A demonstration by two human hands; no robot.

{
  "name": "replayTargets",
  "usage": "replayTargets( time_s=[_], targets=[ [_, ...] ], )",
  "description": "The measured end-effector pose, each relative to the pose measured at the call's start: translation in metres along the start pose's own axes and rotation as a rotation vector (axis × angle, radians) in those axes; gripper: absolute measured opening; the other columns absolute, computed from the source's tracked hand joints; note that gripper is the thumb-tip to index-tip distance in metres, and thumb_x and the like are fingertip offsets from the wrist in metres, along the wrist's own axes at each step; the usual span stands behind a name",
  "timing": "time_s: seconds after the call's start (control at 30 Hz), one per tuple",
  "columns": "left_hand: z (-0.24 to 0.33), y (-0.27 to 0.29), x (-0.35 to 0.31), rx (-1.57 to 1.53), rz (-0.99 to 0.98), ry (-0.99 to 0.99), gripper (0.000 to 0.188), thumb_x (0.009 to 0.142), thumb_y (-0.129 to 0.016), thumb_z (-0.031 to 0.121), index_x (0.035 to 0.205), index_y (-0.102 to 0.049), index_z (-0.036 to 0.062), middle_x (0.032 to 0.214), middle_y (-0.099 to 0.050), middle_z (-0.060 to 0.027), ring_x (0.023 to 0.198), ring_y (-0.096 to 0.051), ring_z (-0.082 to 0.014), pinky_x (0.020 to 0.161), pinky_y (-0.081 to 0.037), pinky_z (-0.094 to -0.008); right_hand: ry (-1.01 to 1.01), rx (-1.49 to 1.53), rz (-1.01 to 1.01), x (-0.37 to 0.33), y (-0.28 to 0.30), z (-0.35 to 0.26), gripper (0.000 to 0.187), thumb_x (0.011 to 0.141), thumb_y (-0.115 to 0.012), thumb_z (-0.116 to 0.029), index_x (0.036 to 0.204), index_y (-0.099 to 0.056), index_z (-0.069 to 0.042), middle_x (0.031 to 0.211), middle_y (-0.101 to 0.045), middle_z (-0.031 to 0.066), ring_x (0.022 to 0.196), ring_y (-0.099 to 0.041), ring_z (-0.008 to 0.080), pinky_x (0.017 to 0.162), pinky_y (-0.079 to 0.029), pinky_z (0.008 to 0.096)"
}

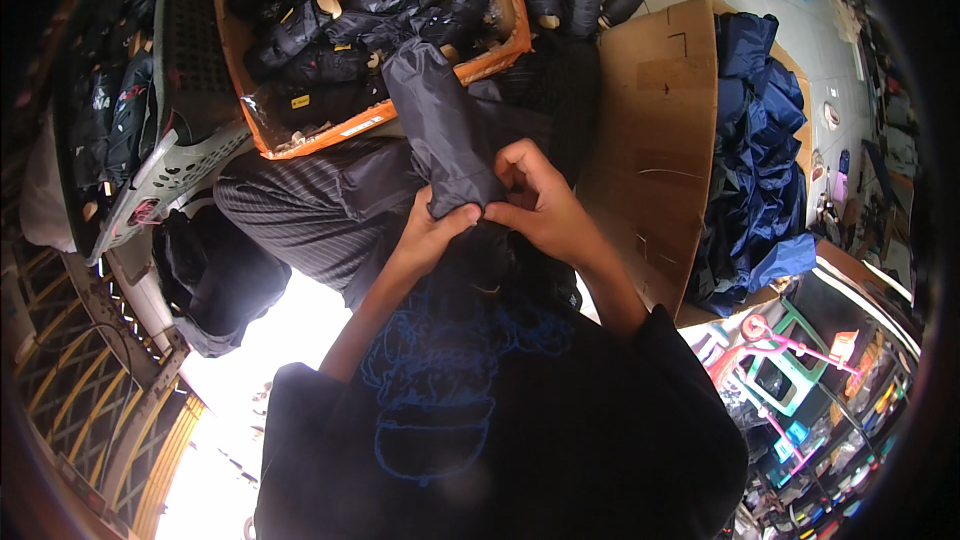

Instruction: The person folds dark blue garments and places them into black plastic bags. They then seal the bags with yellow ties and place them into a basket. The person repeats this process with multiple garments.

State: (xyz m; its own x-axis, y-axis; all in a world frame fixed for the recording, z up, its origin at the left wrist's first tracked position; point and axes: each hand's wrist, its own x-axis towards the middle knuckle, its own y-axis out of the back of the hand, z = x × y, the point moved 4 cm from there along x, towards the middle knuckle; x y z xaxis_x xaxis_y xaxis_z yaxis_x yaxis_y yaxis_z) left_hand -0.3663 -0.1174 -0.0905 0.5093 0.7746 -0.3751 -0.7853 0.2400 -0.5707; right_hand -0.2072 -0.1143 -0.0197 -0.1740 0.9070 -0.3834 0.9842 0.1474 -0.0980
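Note:
Over my lap I hold a dark grey folded umbrella in a cloth sleeve (432, 120), its far end leaning toward the orange-edged box. My left hand (432, 232) grips the left side of its near end, thumb pressed on the cloth. On the other side of that end, my right hand (540, 202) pinches the fabric with bent fingers. The two thumbs almost meet at the sleeve's edge. Whatever lies under the fingers is hidden.
An orange-edged box (519, 30) full of dark folded umbrellas with pale handles stands ahead. At left is a grey perforated crate (190, 165) with more. A cardboard box (645, 140) holding blue cloth pieces (755, 170) stands at right. A folding metal gate (90, 370) is at lower left.

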Motion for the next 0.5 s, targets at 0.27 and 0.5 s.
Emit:
replayTargets(
  time_s=[0.27,0.5],
  targets=[
    [0.011,-0.009,-0.003,0.049,0.023,-0.084,0.031,0.086,-0.070,0.020,0.107,-0.060,-0.0001,0.093,-0.062,-0.0014,0.085,-0.056,-0.0083,0.078,-0.046,-0.0240,0.100,0.003,0.034,-0.003,-0.002,0.005,0.038,0.077,-0.070,0.002,0.104,-0.046,-0.008,0.101,-0.048,0.0012,0.094,-0.051,0.0088,0.079,-0.045,0.0246],
    [0.015,-0.010,-0.006,0.066,-0.055,-0.106,0.028,0.085,-0.070,0.018,0.105,-0.061,0.0002,0.090,-0.063,0.0003,0.085,-0.057,-0.0075,0.076,-0.047,-0.0251,0.248,0.097,0.182,-0.014,-0.009,0.006,0.029,0.081,-0.067,-0.005,0.104,-0.051,-0.003,0.096,-0.051,0.0027,0.089,-0.052,0.0092,0.076,-0.043,0.0240]
  ],
)
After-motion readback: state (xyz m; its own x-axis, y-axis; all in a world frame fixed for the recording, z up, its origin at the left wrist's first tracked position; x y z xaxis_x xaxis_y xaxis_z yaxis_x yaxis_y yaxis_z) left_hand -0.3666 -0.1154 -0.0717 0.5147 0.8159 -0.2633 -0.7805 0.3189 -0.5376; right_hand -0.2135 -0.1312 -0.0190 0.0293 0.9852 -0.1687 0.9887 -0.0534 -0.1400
